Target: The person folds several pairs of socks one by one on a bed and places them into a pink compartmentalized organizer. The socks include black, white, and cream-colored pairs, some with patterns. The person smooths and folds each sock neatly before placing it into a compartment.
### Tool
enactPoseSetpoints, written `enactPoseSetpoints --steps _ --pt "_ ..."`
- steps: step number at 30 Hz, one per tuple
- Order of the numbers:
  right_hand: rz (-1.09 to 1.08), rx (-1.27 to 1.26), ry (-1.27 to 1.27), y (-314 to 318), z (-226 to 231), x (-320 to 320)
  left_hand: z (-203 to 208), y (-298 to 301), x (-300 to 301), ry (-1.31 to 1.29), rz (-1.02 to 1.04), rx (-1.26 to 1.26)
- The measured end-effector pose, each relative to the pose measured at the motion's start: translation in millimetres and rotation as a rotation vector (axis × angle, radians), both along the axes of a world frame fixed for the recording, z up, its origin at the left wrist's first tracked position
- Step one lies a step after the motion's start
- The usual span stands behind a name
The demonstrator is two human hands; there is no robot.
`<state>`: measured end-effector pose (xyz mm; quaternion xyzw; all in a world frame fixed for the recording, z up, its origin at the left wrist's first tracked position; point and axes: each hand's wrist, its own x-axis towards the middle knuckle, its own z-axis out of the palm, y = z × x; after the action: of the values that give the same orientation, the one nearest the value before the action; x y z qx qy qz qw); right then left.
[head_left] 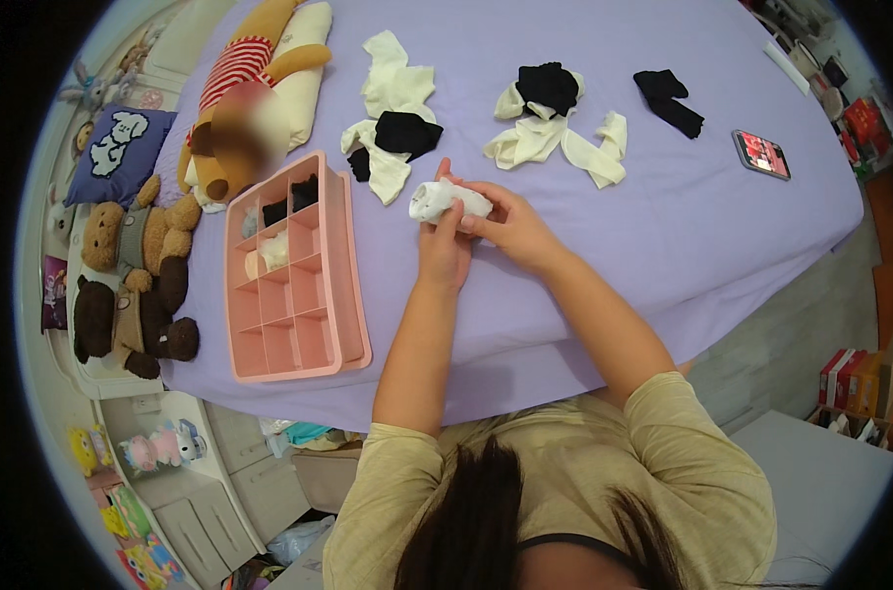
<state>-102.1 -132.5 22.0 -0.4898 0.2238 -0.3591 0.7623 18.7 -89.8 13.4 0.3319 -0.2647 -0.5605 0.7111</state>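
Note:
Both my hands hold a rolled white sock (433,201) above the near part of the bed. My left hand (446,254) grips it from below, with its thumb across the front. At the sock's right end my right hand (515,228) pinches it between thumb and fingers. To the left stands a pink divided box (352,295); black socks (304,192), a grey one and cream ones lie in some of its compartments. Beyond my hands are loose white socks (397,84) with a black sock (408,134), and another cream-and-black pile (533,144). A black pair (669,101) lies farther right.
The purple bedsheet (604,275) spreads under everything. A phone (761,154) with a lit screen lies near the right edge. Plush bears (137,236), a large plush toy in red stripes (240,69) and a blue cushion (122,152) line the left side.

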Motion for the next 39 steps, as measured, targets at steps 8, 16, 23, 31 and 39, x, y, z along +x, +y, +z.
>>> enactPoseSetpoints --steps 8,16,23,31,39 --pt "-0.145 0.048 -0.038 3 -1 -5 -11 1 4 0.028 -0.049 -0.054" --pt "-0.323 -0.093 -0.035 3 -6 -12 -7 3 2 0.039 0.020 -0.067" --pt "-0.354 -0.119 -0.055 2 -6 -13 -3 4 -4 -0.107 0.110 -0.017" --pt "-0.404 -0.227 0.023 1 -16 -11 -13 3 -5 -0.204 0.182 -0.015" --pt "-0.435 -0.229 0.061 0 -19 -8 -16 3 -4 -0.271 0.218 0.056"
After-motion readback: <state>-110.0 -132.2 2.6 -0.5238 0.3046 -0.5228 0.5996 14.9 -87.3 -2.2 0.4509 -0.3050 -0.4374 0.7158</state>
